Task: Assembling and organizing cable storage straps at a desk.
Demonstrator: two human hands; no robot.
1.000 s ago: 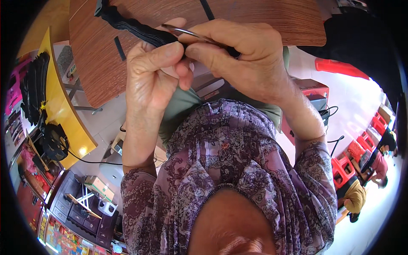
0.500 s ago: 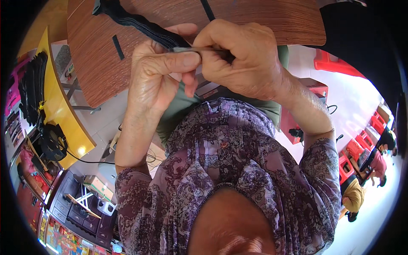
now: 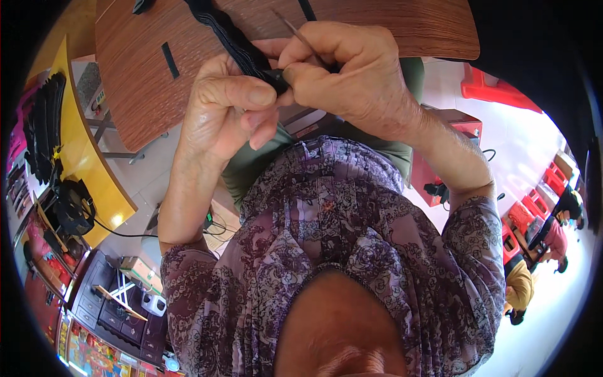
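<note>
Two hands meet in front of my chest, just off the near edge of the brown wood-grain worktop [image 3: 377, 31], and everything I am working on sits between their fingertips. Largest of the pieces is the long black ribbed elastic strap [image 3: 229, 34]: its long axis runs from the pinch point up and away to the left, across the worktop beyond my left hand [image 3: 223, 110]. That hand is closed narrow, thumb pressed over curled fingers, clamping the near end of the strap where it touches the right hand [image 3: 352, 78]. Both are equally near the strap's end; the rest of it lies on the left hand's far side. My right hand arches over from the right, wrist bent, fingers pinched shut on a thin grey metal needle-like tool [image 3: 295, 34] whose shaft slants up and to the left, beside the strap. Whether its tip is inside the fabric I cannot tell. Smaller black strips [image 3: 169, 60] lie on the worktop, well left of my left hand.
</note>
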